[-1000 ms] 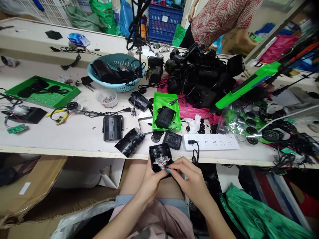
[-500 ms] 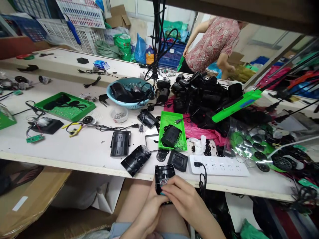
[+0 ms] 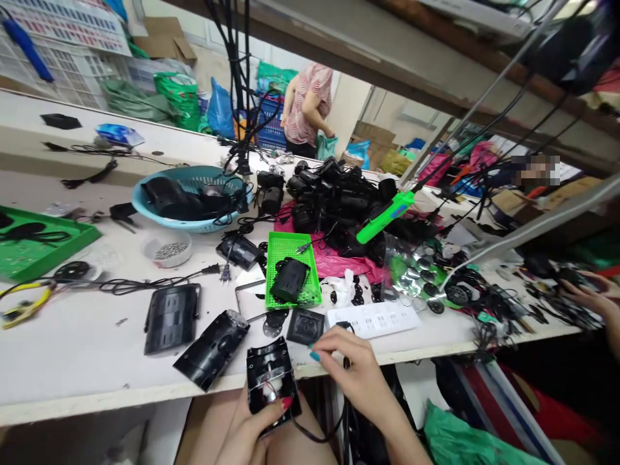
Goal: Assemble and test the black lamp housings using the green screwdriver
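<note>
My left hand [image 3: 256,426] is wrapped round the lower end of an open black plastic housing [image 3: 259,352], held over my lap just off the table edge. Inside the housing sit a whitish part and thin wires, with my thumb pressing at its lower rim. A black cable [image 3: 314,439] runs from the housing's lower right. To its right, my right hand [image 3: 351,365] is raised apart from it, fingertips pinched together; anything between them is too small to make out. Beyond those fingertips lies a square black plastic part [image 3: 305,326].
Two black housings [image 3: 172,320] [image 3: 213,349] lie on the left. Behind are a green tray [image 3: 271,245], a blue basket [image 3: 194,225], a bowl of small metal pieces [image 3: 167,248] and a heap of black devices [image 3: 349,197]. A white power strip [image 3: 372,320] lies right. Another person's hands [image 3: 595,290] work far right.
My right hand has lifted off the housing and moved right. My left hand still grips the housing, whose inside now shows. The view has swung right; the person behind has turned, holding a green bag.
</note>
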